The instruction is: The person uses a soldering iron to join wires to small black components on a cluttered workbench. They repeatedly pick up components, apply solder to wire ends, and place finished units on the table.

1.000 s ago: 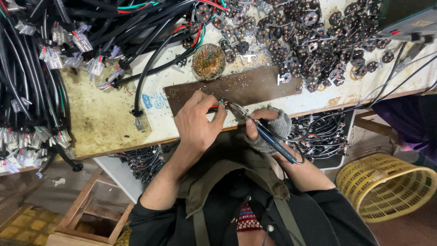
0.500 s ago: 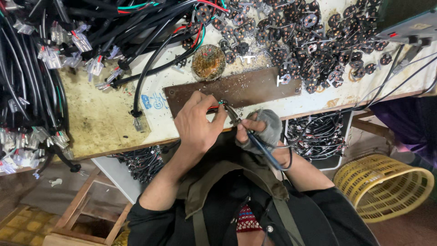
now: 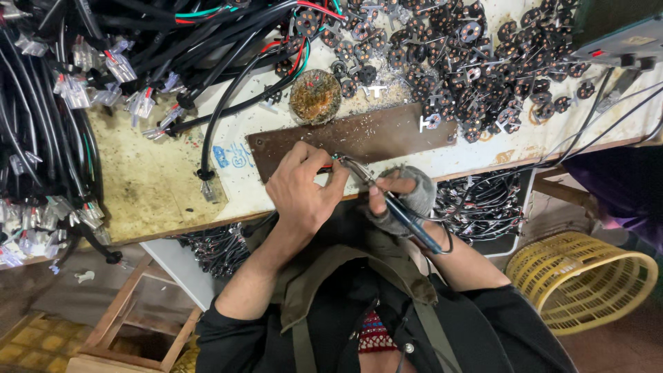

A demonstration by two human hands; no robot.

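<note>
**Two hands meet over a brown board at the bench edge**

The left hand [image 3: 304, 190] lies knuckles-up on the near edge of the workbench [image 3: 148, 190], forearm running back towards the body, fingers curled narrow and pinching a small wired part [image 3: 336, 160] against the brown board [image 3: 359, 138]. The right hand [image 3: 404, 197], in a grey fingerless glove, sits just right of it, wrist bent and fingers wrapped round a soldering iron [image 3: 394, 204] with a dark blue handle; the metal tip slants up and left to touch the part. Far of the board rests a round rusty tin [image 3: 315, 97]. A heap of small round black parts [image 3: 476, 55] covers the far right; black cables [image 3: 83, 62] crowd the far left. A yellow basket [image 3: 583, 280] stands near right, below the bench.
</note>
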